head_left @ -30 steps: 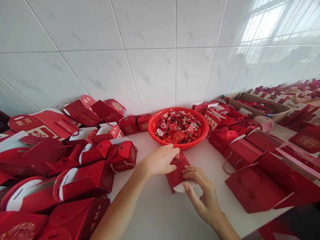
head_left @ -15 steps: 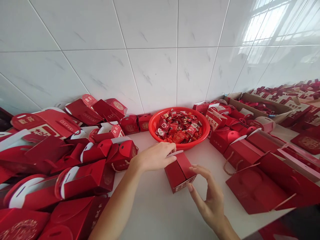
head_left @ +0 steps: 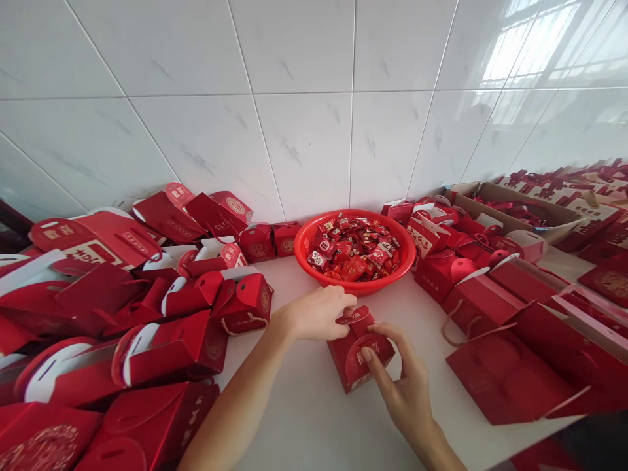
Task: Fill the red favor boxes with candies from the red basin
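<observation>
Box sits before us in the head view, on the table, just this side of the basket of packets. Its body stands formed; we judge the folding well along. The near flap is bent over the top, and the far flap tips inward under our fingers. What looks left is the joining of the two: we see no lock between them, and what lies inside is hidden. Around us, some boxes on the left are shut while others gape.

Our left hand reaches in palm down, wrist bent, thumb and fingers narrowed on the far flap. Our right hand comes from the near right, curved, thumb on the near flap and forefinger on the top beyond, a moderate hold on the box.
</observation>
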A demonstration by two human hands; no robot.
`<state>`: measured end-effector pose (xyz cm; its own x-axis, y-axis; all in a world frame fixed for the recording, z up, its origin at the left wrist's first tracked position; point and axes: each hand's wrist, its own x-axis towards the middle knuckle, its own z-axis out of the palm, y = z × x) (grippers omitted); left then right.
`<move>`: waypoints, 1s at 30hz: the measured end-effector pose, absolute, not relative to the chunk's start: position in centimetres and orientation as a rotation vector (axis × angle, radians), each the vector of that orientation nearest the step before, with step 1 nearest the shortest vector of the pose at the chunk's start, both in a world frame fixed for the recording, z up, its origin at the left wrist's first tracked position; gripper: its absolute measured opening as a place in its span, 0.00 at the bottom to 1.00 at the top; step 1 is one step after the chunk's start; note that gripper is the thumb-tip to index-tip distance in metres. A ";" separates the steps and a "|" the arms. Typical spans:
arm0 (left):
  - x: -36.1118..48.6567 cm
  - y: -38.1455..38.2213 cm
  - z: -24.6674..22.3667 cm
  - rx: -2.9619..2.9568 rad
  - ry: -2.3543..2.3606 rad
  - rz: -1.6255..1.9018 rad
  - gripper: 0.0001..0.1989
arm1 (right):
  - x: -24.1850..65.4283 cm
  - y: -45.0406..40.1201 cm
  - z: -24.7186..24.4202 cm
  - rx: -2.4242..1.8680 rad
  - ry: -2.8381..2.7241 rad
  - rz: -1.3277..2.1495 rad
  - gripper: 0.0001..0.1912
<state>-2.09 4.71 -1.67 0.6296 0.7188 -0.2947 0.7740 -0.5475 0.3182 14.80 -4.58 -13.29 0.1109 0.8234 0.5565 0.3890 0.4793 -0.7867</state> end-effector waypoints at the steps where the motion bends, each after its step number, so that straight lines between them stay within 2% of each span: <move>1: -2.1 4.6 -1.5 2.420 1.167 -0.186 0.05 | 14.7 -4.5 -13.5 -1.124 -1.487 0.443 0.14; 4: -2.3 4.4 -1.0 2.358 1.080 -0.214 0.13 | 14.6 -4.4 -14.1 -1.182 -1.447 0.438 0.17; 6: -2.4 4.4 -0.8 2.345 1.014 -0.227 0.14 | 14.5 -4.3 -14.3 -1.217 -1.435 0.450 0.18; 15: -1.4 4.1 -1.4 2.328 1.124 -0.230 0.11 | 14.2 -3.7 -13.6 -1.165 -1.479 0.497 0.10; 19: -0.9 4.0 -1.7 2.308 1.156 -0.251 0.09 | 14.1 -3.8 -13.8 -1.173 -1.511 0.529 0.11; 24: -0.9 3.5 -1.6 2.284 1.242 -0.257 0.10 | 14.5 -4.7 -14.1 -1.216 -1.501 0.364 0.15; 30: -0.6 3.4 -2.0 2.219 1.309 -0.257 0.13 | 15.8 -6.6 -14.2 -1.166 -1.416 0.209 0.13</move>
<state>-0.59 3.42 -1.98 0.5088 0.7499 -0.4228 0.8541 -0.3780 0.3573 15.81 -6.59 -14.21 0.2356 0.7249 0.6473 0.5069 0.4766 -0.7182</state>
